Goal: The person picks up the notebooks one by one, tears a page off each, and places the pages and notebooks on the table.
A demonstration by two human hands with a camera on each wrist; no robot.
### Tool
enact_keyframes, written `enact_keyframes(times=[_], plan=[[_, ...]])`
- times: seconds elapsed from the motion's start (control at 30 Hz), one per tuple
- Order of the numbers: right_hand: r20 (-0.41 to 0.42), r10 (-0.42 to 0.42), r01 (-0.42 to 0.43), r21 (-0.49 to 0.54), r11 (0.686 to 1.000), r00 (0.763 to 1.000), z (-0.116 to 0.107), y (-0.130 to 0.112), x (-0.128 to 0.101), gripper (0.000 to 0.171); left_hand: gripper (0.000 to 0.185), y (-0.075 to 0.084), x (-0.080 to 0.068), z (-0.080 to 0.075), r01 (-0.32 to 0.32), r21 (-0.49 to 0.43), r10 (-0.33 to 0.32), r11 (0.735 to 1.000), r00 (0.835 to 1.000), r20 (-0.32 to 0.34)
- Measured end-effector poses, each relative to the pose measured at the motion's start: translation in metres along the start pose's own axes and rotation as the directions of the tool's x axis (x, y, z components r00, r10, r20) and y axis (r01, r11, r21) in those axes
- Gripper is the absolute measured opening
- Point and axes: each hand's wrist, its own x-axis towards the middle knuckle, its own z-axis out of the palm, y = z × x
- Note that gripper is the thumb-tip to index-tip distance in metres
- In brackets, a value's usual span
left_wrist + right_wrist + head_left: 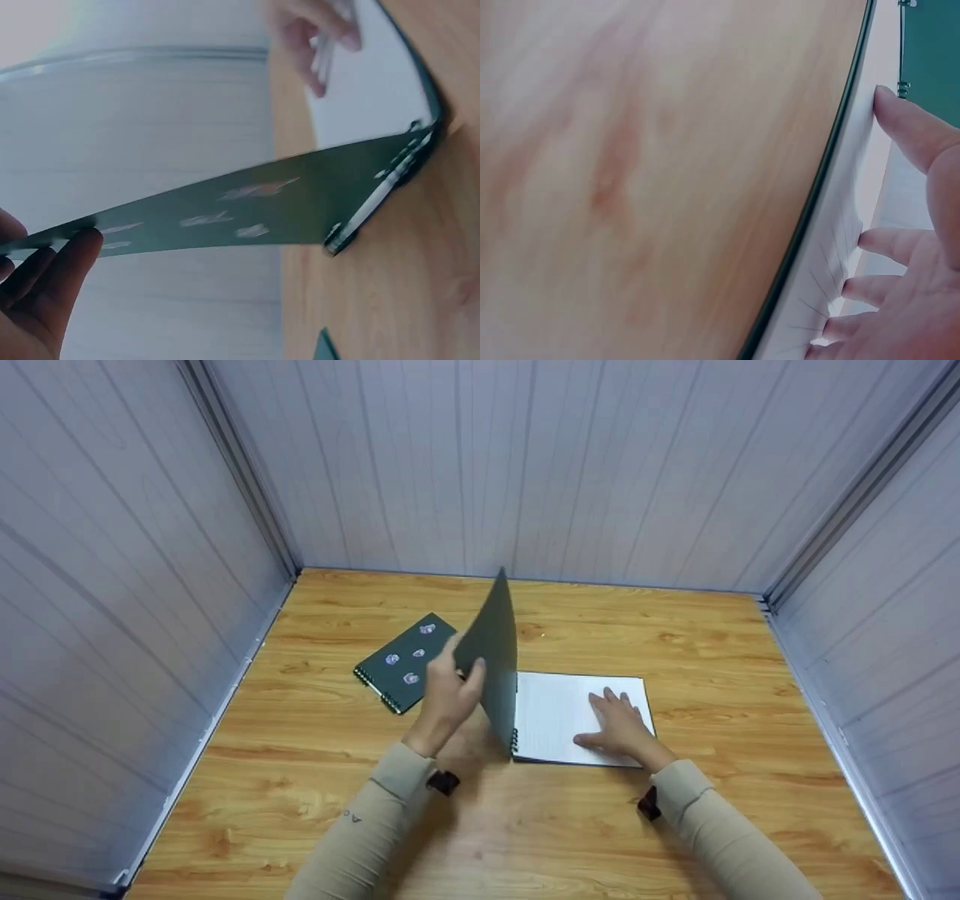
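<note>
A ring-bound notebook (551, 712) lies on the wooden table with its dark green cover (495, 652) raised nearly upright. My left hand (450, 686) pinches the cover's outer edge between thumb and fingers; in the left wrist view the fingers (71, 262) show against the stickered outside of the cover. Spread on the white lined page is my right hand (619, 726), its fingers extended and their tips touching the paper. Black rings (382, 187) join cover and pages. Behind the left hand lies a second green notebook (394, 664) with several stickers, partly hidden by that hand.
The wooden tabletop (300, 780) extends around both notebooks. Pale panel walls (480, 465) enclose it at the back, the left and the right. A small dark device (442, 783) is worn at the left wrist, another (649, 804) at the right.
</note>
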Motion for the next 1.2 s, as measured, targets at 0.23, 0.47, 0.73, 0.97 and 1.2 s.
enact_keyframes(times=[0.23,0.47,0.73,0.97,1.2], plan=[[0.004,0.0,0.0,0.003,1.0,1.0,-0.009,0.019,-0.002,0.103,0.038,0.0,0.014,-0.039,0.246,-0.004,-0.246,0.969,0.969,-0.024],[-0.011,-0.064,0.063,-0.085,0.994,0.998,-0.017,0.045,-0.007,0.101,0.066,-0.019,0.009,-0.067,0.485,0.177,-0.509,0.856,0.85,0.133],[-0.029,-0.105,0.101,-0.129,0.986,0.994,-0.026,0.063,-0.017,0.1,0.081,-0.051,-0.009,-0.07,0.588,0.374,-0.681,0.717,0.706,0.194],[-0.03,-0.089,0.085,-0.122,0.989,0.996,-0.03,0.074,-0.024,0.101,0.089,-0.069,-0.031,-0.06,0.548,0.492,-0.706,0.677,0.673,0.222],[-0.032,-0.084,0.081,-0.087,0.993,0.996,-0.034,0.085,-0.029,0.103,0.068,-0.076,-0.045,-0.048,0.473,0.585,-0.697,0.659,0.676,0.239]])
